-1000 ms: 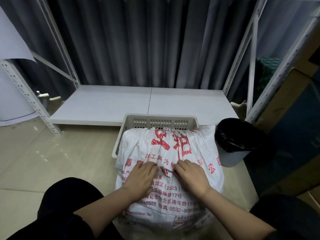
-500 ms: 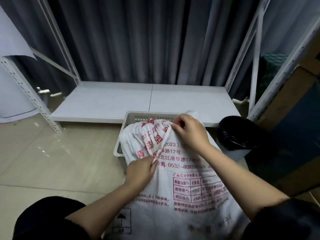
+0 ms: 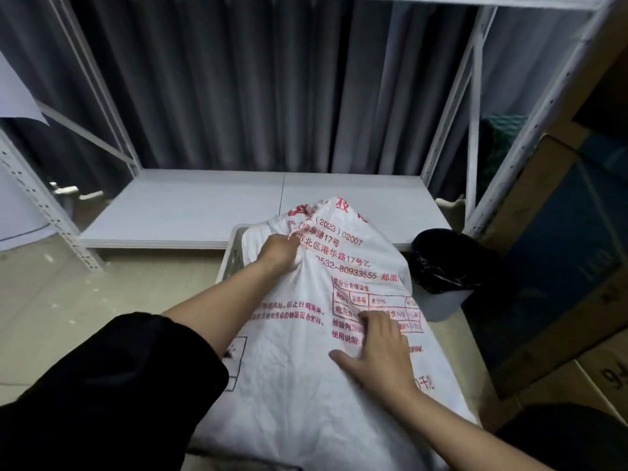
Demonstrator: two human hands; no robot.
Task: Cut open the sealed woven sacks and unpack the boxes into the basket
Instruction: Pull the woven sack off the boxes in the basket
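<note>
Storeroom: metal racking (image 3: 475,96), stacked cartons (image 3: 560,249).

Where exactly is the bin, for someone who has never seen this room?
Find the low white shelf board before the dark curtain. At its right front corner, on the floor, stands the small pale round bin, right of the white woven sack. Only it has a black liner.

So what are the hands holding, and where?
The left hand grips bunched cloth on the upper left side of the sack. The right hand lies on the sack's printed middle; whether it pinches the cloth can't be told.
</note>
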